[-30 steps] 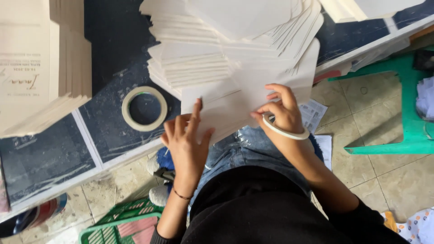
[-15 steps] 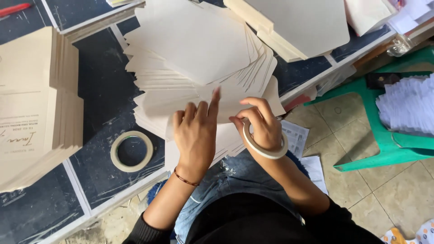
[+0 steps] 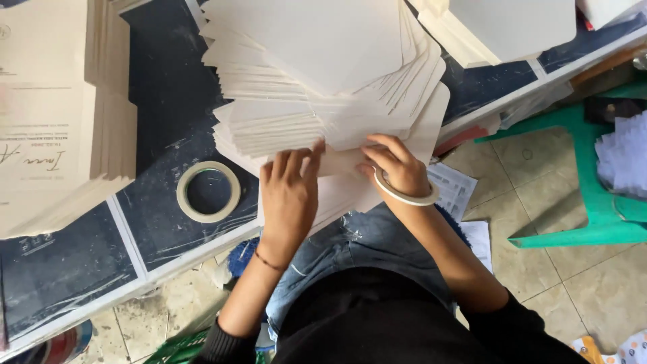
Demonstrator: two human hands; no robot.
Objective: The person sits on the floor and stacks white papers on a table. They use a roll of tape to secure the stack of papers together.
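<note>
Dark blue panels with pale dividing strips make up the work table (image 3: 168, 101), which stands over a tiled floor (image 3: 539, 269). On the table sits a fanned stack of cream sheets (image 3: 323, 74), its lower edges hanging past the table rim toward the person's lap. The left hand (image 3: 290, 195) lies flat on the lowest sheets of that stack, fingers stretched out and slightly spread, gripping nothing. The right hand (image 3: 397, 165) is just beside it, fingers curled and pinching the edge of a sheet in the same stack; a tape roll (image 3: 408, 195) is worn around that wrist like a bangle. A second roll of masking tape (image 3: 208, 191) lies flat on the dark surface, near the left hand but apart from it. At the left edge stands a tall pile of printed cream sheets (image 3: 60, 114), and another cream pile (image 3: 499, 27) sits at the top right. A green plastic stool (image 3: 593, 202) on the floor carries a heap of white papers (image 3: 623, 162). A green basket (image 3: 178, 347) shows at the bottom; what it holds cannot be told.
</note>
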